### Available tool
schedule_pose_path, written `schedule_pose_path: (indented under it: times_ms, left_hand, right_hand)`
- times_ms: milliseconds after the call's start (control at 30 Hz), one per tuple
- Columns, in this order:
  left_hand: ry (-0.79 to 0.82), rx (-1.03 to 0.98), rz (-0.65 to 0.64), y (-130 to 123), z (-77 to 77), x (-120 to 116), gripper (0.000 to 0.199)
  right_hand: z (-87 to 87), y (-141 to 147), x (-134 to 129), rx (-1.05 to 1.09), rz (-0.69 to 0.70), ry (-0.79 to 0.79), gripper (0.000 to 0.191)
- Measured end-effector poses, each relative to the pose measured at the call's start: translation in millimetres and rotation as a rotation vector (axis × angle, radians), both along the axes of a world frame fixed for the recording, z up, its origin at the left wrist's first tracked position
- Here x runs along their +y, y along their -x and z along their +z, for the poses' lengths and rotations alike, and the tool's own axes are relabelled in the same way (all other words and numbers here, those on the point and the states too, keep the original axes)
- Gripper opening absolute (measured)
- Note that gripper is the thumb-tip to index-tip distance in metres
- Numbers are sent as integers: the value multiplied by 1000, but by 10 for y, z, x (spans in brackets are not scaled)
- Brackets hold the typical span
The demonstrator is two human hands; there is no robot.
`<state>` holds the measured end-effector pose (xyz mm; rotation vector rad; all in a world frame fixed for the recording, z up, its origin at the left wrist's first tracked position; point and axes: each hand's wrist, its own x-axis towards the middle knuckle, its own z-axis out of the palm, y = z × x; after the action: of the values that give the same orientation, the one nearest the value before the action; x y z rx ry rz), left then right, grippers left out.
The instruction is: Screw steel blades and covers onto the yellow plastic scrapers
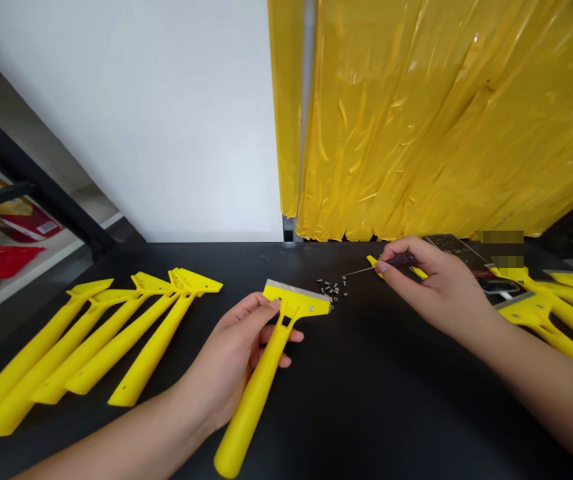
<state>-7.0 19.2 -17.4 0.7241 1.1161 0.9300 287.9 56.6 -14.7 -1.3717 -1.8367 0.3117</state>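
Observation:
My left hand [239, 353] is closed around the neck of a yellow scraper [266, 373], its thumb pressing on the head. A metal blade [296, 291] runs along the scraper's top edge, and a screw shows at the right of the head. Farther right, my right hand [421, 280] pinches a screwdriver [399, 261] by its dark handle. The thin shaft points left, with its tip by a small pile of screws and nuts [333, 288] on the black table. A small yellow piece [372, 260] lies partly hidden behind my right fingers.
Several yellow scraper handles [151, 340] lie side by side at the left. More yellow scrapers [541, 313] are stacked at the right, near a dark phone-like device [453, 248]. A white panel [166, 120] and yellow plastic sheeting [416, 120] stand behind the black table [366, 400].

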Motion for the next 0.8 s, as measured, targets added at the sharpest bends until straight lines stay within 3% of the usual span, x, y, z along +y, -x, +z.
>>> schedule_pose_path:
  times_ms: [300,500,800]
  left_hand:
    - [17,-6,-144,-29,-43,-52,12]
    - [69,-29,-223,-62,-11,-87,16]
    - [79,-79,-275,-62,-74,-96,19]
  right_hand:
    - [85,149,-272,89,20,-112,7]
    - [138,289,-512,197,109,-95,10]
    - [15,363,-521,250,263,-25,14]
